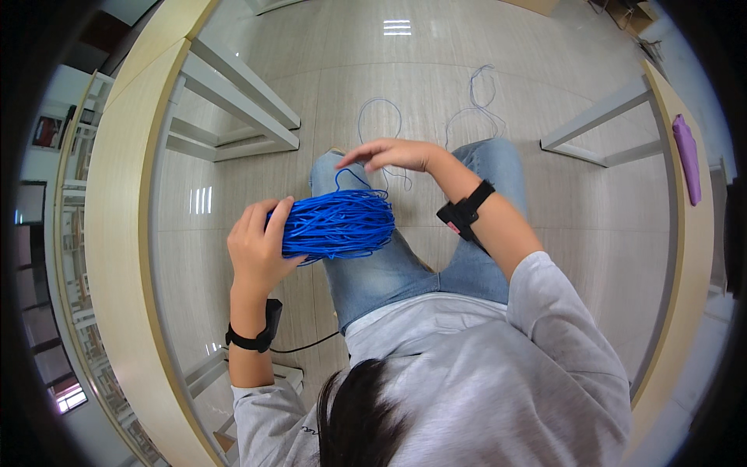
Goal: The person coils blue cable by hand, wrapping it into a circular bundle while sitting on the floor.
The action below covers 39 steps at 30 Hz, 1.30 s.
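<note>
A thick bundle of blue cord (338,225) rests over my thigh, many strands laid lengthwise. My left hand (257,242) grips its left end, fingers over the top and thumb below. Above the bundle, my right hand (391,156) reaches across with its fingers apart, holding nothing that I can make out. A loose loop of the cord (348,171) rises from the bundle's top edge close to those fingertips. Thin loose cord (380,100) curls on the floor beyond my knees, with another tangled length (480,108) farther right.
A pale wooden table (125,233) with grey metal legs stands on my left. On the right, a second table (688,245) carries a purple folded item (687,160). Shelving (79,251) lines the far left. A black cable (306,346) runs behind my left wrist.
</note>
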Tool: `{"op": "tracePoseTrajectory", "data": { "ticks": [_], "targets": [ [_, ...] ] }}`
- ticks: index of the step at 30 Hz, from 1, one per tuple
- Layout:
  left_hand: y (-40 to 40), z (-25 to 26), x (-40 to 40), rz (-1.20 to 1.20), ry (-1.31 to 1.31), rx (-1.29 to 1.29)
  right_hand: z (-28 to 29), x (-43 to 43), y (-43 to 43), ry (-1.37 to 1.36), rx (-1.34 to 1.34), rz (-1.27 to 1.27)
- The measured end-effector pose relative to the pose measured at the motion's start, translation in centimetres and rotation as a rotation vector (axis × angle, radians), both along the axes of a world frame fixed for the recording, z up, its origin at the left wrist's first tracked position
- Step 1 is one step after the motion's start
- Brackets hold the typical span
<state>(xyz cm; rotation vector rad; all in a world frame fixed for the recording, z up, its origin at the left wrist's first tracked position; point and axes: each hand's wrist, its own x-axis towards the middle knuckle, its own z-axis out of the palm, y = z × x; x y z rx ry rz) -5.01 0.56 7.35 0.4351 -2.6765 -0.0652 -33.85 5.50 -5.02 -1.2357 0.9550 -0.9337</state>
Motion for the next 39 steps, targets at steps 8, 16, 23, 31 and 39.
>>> {"op": "tracePoseTrajectory", "data": {
  "ticks": [8,16,23,31,39],
  "targets": [
    [-1.8,-0.9,0.2,0.107,0.001,0.108,0.5,1.4,1.7,0.159,-0.100,-0.224],
    [-4.1,-3.2,1.8,0.256,0.115,0.259,0.3,2.0,6.5,0.256,-0.172,-0.368],
    [-3.9,-5.0,2.6,0.442,0.261,0.365,-6.1,9.0,4.1,-0.077,-0.307,-0.344],
    [0.5,-5.3,-0.3,0.536,0.770,0.549,4.0,6.2,3.2,-0.057,-0.404,-0.730],
    [6.3,-11.8,-3.5,0.542,1.195,1.391,12.4,4.0,4.3,0.790,-0.541,-0.500]
  ]
}}
